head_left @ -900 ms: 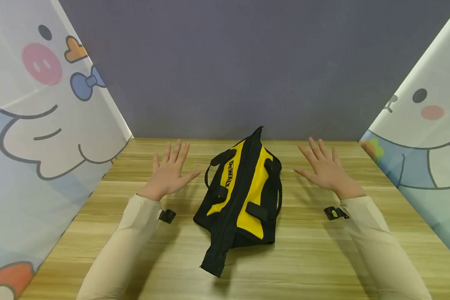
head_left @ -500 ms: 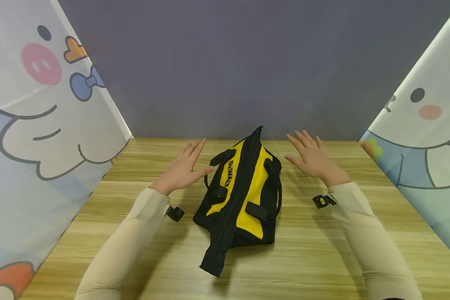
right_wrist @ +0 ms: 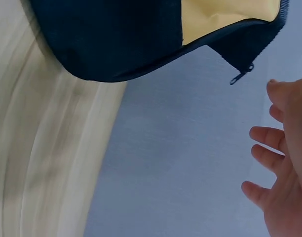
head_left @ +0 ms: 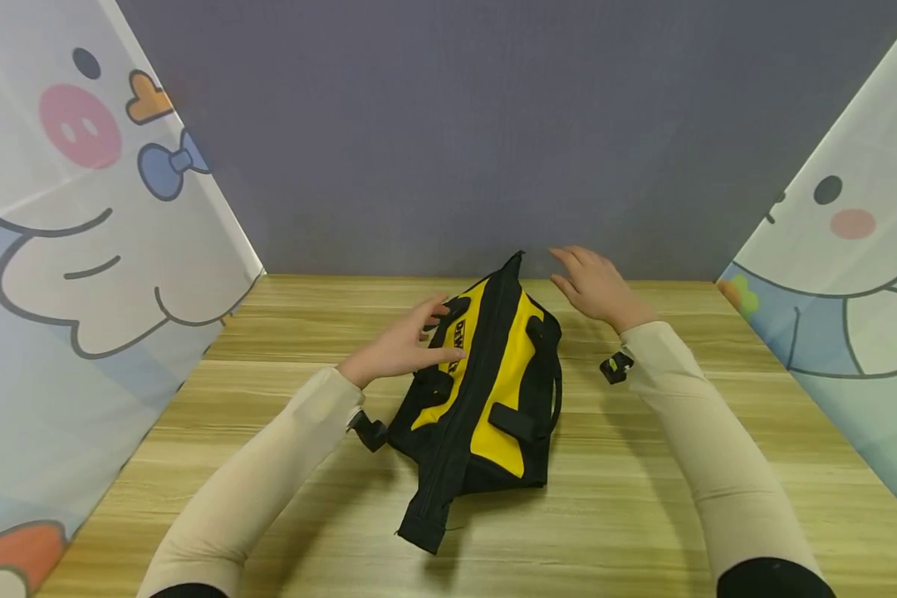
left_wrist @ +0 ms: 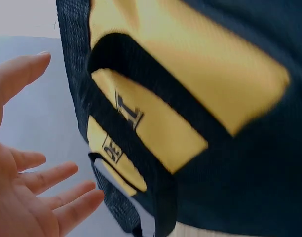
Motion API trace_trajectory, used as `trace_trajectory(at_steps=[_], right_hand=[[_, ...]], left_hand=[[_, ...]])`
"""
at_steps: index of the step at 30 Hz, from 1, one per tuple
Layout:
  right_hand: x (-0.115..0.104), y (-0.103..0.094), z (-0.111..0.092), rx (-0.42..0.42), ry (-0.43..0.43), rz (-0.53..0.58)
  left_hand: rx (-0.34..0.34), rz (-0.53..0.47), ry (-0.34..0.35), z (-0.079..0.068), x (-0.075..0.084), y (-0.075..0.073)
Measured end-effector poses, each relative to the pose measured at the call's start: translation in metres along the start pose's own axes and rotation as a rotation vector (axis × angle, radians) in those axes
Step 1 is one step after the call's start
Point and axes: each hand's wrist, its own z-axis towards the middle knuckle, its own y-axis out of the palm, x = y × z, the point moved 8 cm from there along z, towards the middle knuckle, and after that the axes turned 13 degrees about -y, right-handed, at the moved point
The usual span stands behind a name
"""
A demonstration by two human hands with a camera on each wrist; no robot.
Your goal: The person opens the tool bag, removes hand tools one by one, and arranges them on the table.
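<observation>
A black and yellow DeWalt tool bag [head_left: 510, 390] lies on the table, its long black zipper strip running from front to back. Over the bag's left side hovers my left hand [head_left: 399, 345], thumb apart from the loosely bent fingers. In the left wrist view that hand [left_wrist: 30, 192] is beside the bag's black strap handle [left_wrist: 141, 153], with a gap between them. My right hand [head_left: 592, 286] hangs in the air right of the bag's far end. The zipper pull [right_wrist: 241, 74] shows in the right wrist view, close to my right thumb but apart from it.
The wood-grain table [head_left: 628, 523] carries the bag near its middle. A plain grey wall [head_left: 448, 141] rises behind the table's back edge. Cartoon-printed panels flank it, one left panel [head_left: 37, 332] and one right panel [head_left: 867, 332].
Both hands have moved inward toward the bag. The left has come over its left side; the right has gone left and farther back. The bag has stayed in place.
</observation>
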Motion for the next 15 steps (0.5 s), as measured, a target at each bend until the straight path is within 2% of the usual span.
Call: trace_trajectory(at_steps=[2,9,15], right_hand=[[0.003,0.002,0.007,-0.01,0.012,0.037],[0.016,0.013,0.035,-0.058,0.143,0.218],[0.015,0.023,0.055,-0.081,0.165,0.314]], left_hand=[[-0.031,-0.03,-0.022,0.001,0.003,0.004],[-0.118,-0.093,-0.122,0.006,0.004,0.015],[-0.175,-0.17,-0.187,0.009,0.007,0.024]])
